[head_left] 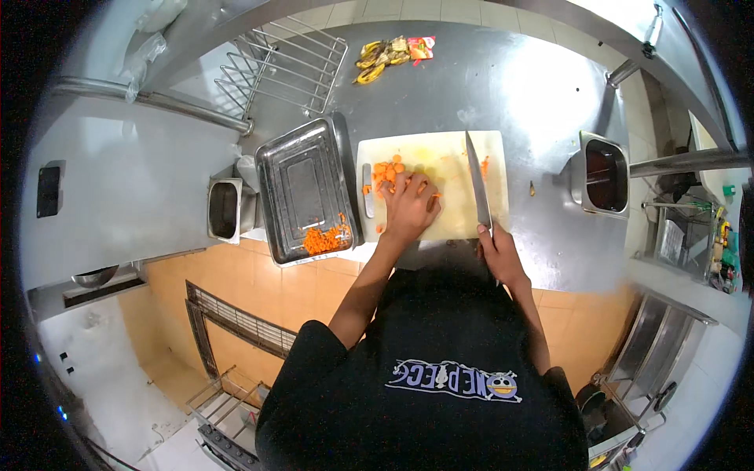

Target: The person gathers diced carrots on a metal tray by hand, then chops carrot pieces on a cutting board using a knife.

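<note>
A white cutting board (455, 224) lies on the steel table, with round carrot slices (385, 169) heaped on its left side. My left hand (412, 206) rests over the heap, its fingers bent around some of the slices; orange shows between and beside the fingertips. My right hand (501, 253) is closed around the handle of a large kitchen knife (477, 179), whose long blade points away from me across the right part of the board. A few orange scraps (484, 166) lie just right of the blade.
Left of the board a deep metal tray (271, 184) holds diced carrot (322, 240) in its near corner. Bananas (369, 74) and a red packet (422, 47) lie at the back. Steel containers (224, 210) stand at both sides, and a wire rack (294, 67) at back left.
</note>
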`<state>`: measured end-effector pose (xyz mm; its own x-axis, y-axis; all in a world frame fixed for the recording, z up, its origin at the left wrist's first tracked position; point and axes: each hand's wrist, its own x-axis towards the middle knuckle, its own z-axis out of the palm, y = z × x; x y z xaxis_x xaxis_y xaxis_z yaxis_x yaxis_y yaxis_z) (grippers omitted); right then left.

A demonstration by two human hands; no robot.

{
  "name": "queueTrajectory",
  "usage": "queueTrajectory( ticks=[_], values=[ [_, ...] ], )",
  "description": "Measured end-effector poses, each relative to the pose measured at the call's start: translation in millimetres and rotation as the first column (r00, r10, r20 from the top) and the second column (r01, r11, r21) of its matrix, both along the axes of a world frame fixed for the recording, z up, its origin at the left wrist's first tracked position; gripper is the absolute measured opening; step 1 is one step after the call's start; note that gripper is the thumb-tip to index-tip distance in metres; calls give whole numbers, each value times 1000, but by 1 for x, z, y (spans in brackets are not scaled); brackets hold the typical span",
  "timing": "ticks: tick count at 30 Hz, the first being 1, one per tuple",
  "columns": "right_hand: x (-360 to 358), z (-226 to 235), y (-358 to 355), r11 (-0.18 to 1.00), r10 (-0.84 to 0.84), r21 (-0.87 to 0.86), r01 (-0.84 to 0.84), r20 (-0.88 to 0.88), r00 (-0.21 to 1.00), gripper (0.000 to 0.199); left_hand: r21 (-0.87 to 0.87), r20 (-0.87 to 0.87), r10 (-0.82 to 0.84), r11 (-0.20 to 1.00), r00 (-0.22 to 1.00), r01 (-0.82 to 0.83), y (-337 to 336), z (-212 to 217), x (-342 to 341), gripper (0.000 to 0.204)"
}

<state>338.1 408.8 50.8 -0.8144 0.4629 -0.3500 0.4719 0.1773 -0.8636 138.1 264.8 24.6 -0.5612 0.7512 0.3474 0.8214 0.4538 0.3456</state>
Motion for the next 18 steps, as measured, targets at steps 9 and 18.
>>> queueTrajectory(
  ticks=[9,18],
  values=[
    [11,6,18,903,57,417,-102,118,991,38,57,-50,69,996,996,-66,20,-17,12,17],
    [7,-14,4,879,127,458,-136,50,991,32,69,-20,68,995,997,-66,17,-16,12,15]
  ],
)
